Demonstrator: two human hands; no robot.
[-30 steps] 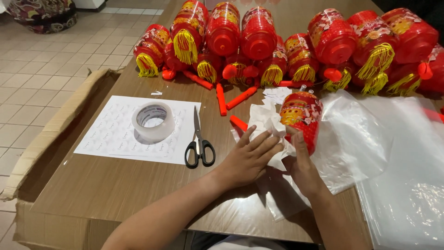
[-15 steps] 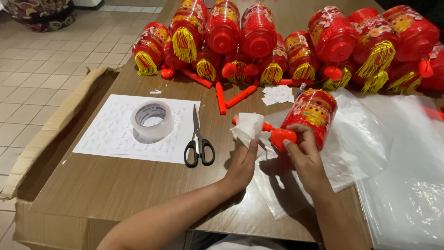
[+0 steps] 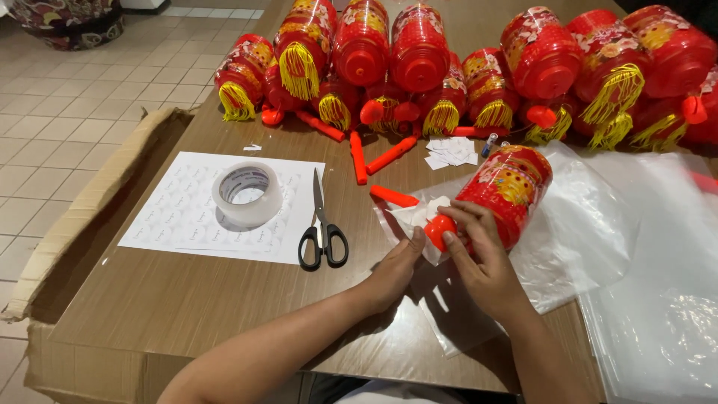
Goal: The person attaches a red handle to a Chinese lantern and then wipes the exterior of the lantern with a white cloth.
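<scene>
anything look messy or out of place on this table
Mostly tidy. Small white paper scraps lie scattered below the row of red lanterns, and three loose red sticks lie at odd angles beside them.

**One head view, looking down and forward**

A single head-worn camera looks steeply down over the brown table [image 3: 187, 299], close above the left hand [image 3: 393, 269] and right hand [image 3: 482, 262]. Beyond the fingers [image 3: 456, 224] lies the table's far edge; left of them, tiled floor [image 3: 82, 112].
</scene>
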